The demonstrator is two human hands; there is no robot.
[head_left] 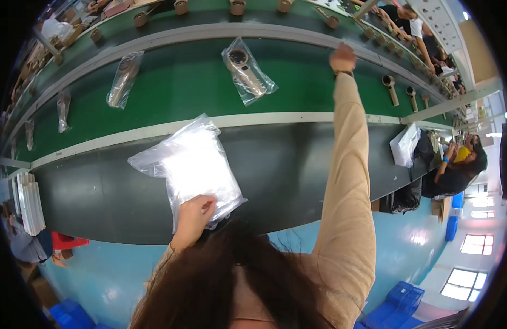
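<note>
Step in hand, as I judge it: bagging, between one piece and the next.

Loose stack of clear, shiny plastic bags [196, 164] lies on the dark grey tabletop [281, 164], left of centre in the frame. Left hand [194, 216] rests on its near edge, fingers curled in toward the thumb; cannot tell whether a layer of film is pinched.

Right arm at full stretch. Right hand [343, 58] above the far side of the long green belt [303, 82], upper right of centre. Blurred; fingers look partly bent. Cannot tell whether it has hold of anything.

On the belt, upper centre: a bronze-coloured device with round head and straight handle, inside a clear bag [245, 74]. More bagged pieces toward the upper left. Upper right: similar bronze-coloured device, unbagged [390, 90], with others beyond it, all apart from the right hand.

Next move probably calls for the right hand to take a bare piece by its handle, while the left parts one bag from the stack and opens its mouth. Likely snag: thin film clinging, two bags lifting together.
</note>
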